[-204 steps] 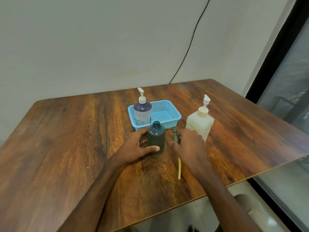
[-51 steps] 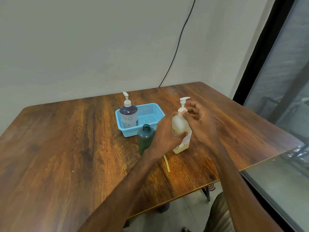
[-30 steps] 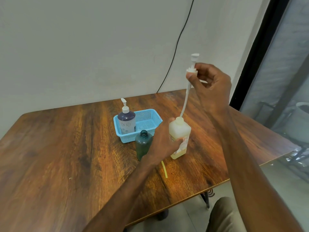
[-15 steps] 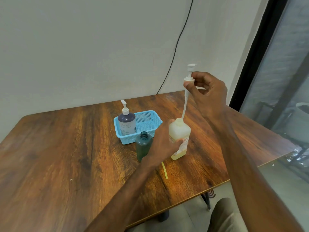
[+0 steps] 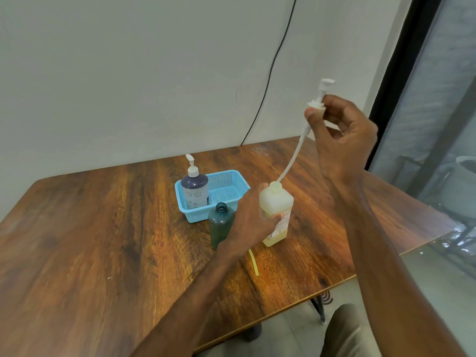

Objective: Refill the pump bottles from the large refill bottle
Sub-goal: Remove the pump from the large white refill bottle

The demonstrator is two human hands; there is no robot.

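Wooden table (image 5: 103,240): blue basket (image 5: 197,217), green bottle (image 5: 220,225), refill bottle (image 5: 279,202), yellow tube (image 5: 253,261).

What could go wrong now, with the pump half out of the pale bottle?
The bent tube of the pump, its end in the pale bottle, may flick or drip soap on the table when freed.
The left hand gripping that bottle is close to the open green bottle and might tip it.

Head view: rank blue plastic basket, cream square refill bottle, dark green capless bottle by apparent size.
1. blue plastic basket
2. cream square refill bottle
3. dark green capless bottle, partly behind the left hand
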